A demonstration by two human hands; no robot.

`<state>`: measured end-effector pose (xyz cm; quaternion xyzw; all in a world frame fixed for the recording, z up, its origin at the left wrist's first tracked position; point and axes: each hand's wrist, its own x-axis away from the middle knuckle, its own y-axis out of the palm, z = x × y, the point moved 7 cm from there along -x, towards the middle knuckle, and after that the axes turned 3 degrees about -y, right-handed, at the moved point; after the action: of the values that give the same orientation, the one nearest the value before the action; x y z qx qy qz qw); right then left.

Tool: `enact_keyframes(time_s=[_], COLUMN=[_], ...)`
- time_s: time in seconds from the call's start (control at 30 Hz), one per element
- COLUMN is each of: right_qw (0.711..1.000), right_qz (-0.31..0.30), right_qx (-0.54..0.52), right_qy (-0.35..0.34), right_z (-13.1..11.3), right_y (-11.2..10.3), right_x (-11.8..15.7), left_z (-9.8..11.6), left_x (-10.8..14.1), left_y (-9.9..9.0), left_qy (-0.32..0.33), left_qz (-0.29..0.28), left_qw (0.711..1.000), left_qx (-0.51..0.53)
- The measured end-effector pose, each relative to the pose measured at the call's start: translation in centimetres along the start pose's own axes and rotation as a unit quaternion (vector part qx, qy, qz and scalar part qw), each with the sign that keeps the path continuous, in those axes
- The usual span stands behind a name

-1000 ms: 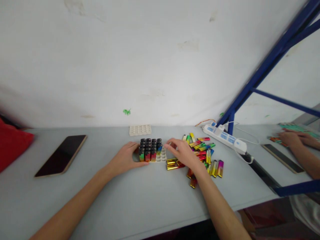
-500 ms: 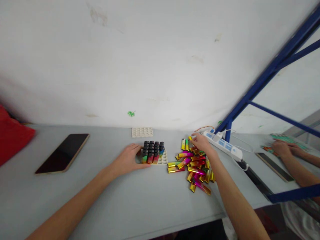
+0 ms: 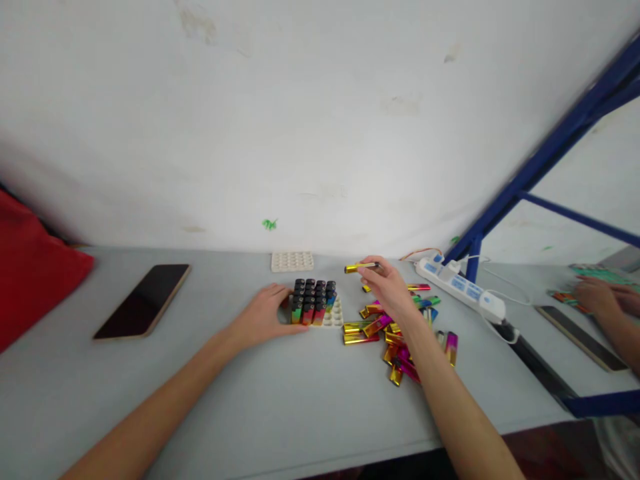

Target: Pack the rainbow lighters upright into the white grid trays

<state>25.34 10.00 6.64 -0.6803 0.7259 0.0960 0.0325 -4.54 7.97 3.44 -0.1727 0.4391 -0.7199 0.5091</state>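
Upright lighters (image 3: 310, 303) with black tops and coloured bodies fill the left part of a white holed tray (image 3: 334, 317). My left hand (image 3: 267, 317) curls around the tray's left end, thumb along the front and fingers at the back left. Over the table, to the right of and behind the tray, my right hand (image 3: 385, 283) pinches a gold lighter (image 3: 354, 268), held roughly level and pointing left. Beneath and beside my right wrist lies a loose pile of shiny gold, pink and red lighters (image 3: 377, 325), partly hidden by the forearm.
A second white holed tray (image 3: 293, 262) lies against the wall. At left are a phone (image 3: 145, 300) and red cloth (image 3: 45, 273). A white power strip (image 3: 460, 288) and blue metal frame (image 3: 520, 187) stand at right, with another person's hands (image 3: 597, 297) beyond.
My right hand has lifted a gold lighter from the back of the pile and moved left with it toward the tray. My left hand stays at the tray. The view has shifted slightly.
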Motion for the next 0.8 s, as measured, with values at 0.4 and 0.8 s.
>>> enact_keyframes(time_s=[0.4, 0.8], right_qw=[0.987, 0.987], right_qz=[0.016, -0.005], right_qx=[-0.144, -0.142], right_qy=[0.073, 0.071], right_z=[0.9, 1.5], right_y=[2.3, 4.6], right_x=[3.6, 5.0], left_z=[-0.2, -0.4], left_x=[0.2, 0.2], left_y=[-0.1, 0.0], left_qy=[-0.006, 0.000], left_qz=[-0.005, 0.000], left_qw=[1.000, 1.000], left_qx=[-0.020, -0.022])
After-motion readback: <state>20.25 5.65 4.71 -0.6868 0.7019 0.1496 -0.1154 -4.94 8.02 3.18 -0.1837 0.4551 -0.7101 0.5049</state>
